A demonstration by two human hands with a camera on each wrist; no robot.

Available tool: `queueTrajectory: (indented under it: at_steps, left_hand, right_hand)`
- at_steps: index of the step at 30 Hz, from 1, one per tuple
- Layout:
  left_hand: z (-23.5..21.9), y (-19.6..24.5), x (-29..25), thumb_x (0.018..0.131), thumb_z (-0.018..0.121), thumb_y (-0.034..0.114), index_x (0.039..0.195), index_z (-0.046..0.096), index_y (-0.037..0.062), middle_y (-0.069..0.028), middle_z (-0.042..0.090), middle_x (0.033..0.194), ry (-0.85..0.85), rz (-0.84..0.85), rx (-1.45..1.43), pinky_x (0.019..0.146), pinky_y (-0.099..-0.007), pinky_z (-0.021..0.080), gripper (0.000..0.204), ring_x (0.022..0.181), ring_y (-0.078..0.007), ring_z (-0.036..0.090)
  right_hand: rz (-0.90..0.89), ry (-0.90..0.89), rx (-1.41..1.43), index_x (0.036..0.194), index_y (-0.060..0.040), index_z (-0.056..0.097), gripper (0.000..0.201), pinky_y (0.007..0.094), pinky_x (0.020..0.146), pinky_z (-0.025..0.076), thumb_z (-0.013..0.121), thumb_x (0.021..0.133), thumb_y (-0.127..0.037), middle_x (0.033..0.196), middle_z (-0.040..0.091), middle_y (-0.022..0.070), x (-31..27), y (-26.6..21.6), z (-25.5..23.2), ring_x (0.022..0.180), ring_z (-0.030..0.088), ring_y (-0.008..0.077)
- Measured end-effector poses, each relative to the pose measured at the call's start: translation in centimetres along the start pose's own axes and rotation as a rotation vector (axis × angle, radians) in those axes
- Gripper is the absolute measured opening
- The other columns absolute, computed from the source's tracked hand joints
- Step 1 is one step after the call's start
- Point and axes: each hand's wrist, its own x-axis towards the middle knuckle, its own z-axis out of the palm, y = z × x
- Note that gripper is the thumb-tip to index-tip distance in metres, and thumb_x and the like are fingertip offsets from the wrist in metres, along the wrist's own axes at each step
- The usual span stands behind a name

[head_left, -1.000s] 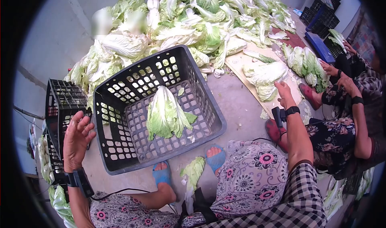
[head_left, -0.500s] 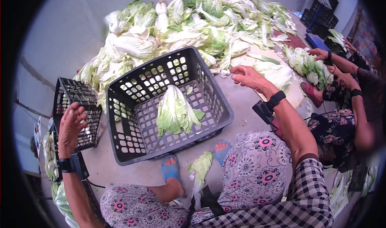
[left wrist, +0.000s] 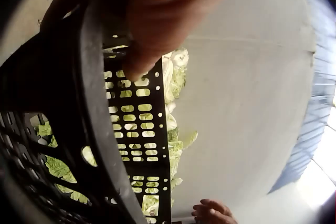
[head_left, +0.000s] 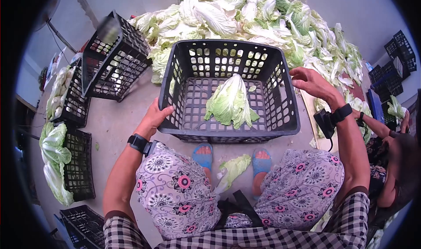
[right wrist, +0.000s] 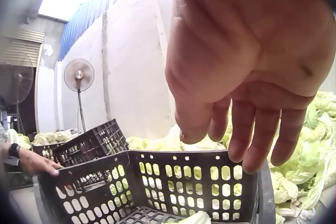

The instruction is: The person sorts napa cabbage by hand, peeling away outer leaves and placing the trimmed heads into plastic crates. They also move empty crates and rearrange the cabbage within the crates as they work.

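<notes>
A black plastic crate (head_left: 228,136) with slotted walls stands in front of my knees. One napa cabbage (head_left: 231,100), pale with green leaf tips, lies inside it. My left hand (head_left: 153,117) grips the crate's left side, thumb over the rim; the left wrist view shows that hand (left wrist: 168,14) close above the rim, other fingers partly hidden. By the far right corner is my right hand (head_left: 313,83), fingers loosely bent and holding nothing. In the right wrist view this hand (right wrist: 252,71) hangs with fingers pointing down near the crate's rim (right wrist: 210,153).
A large heap of napa cabbages (head_left: 219,18) lies along the wall behind the crate. More black crates (head_left: 116,58) stand at left, one with cabbage (head_left: 55,161) on it. A loose leaf (head_left: 234,170) lies between my feet. Another person (head_left: 390,161) sits at right beside a board (head_left: 312,106).
The view has turned left. My left hand has come from the air beside the crate to its left rim. My right hand has moved from over the board to the crate's right side.
</notes>
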Motion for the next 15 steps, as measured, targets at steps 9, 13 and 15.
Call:
queueTrajectory:
  at_steps: [9, 13, 15]
  left_hand:
    - [1.6, 0.1, -0.8, 0.079, 0.052, -0.003, 0.120, 0.048, 0.0015, -0.0038, 0.057, 0.090, 0.159, 0.070, -0.169, 0.072, -0.0256, 0.044, 0.042, 0.078, -0.0125, 0.052]
    - [1.8, -1.4, -1.5, 0.074, 0.052, -0.003, 0.119, 0.048, 0.0033, -0.0023, 0.055, 0.085, 0.194, 0.183, -0.112, 0.069, -0.0251, 0.044, 0.045, 0.075, -0.0114, 0.050]
    - [1.5, -2.5, -2.3, 0.072, 0.053, -0.001, 0.119, 0.048, 0.0044, -0.0028, 0.055, 0.085, 0.199, 0.221, -0.049, 0.070, -0.0251, 0.044, 0.048, 0.076, -0.0119, 0.051]
  right_hand:
    - [-0.019, 0.020, -0.203, 0.117, 0.0053, 0.052, 0.047, 0.0356, 0.088, 0.047, 0.061, 0.082, -0.024, 0.110, 0.060, 0.0234, 3.0, -3.1, -1.3, 0.101, 0.059, 0.0293]
    - [-0.042, 0.047, -0.260, 0.116, 0.0056, 0.053, 0.044, 0.0354, 0.087, 0.047, 0.061, 0.082, -0.022, 0.109, 0.061, 0.0235, 3.0, -5.1, -1.8, 0.100, 0.060, 0.0290]
    - [-0.058, 0.044, -0.274, 0.120, 0.0064, 0.050, 0.049, 0.0362, 0.091, 0.044, 0.059, 0.083, -0.025, 0.114, 0.058, 0.0227, 3.4, -6.2, -1.4, 0.106, 0.057, 0.0294]
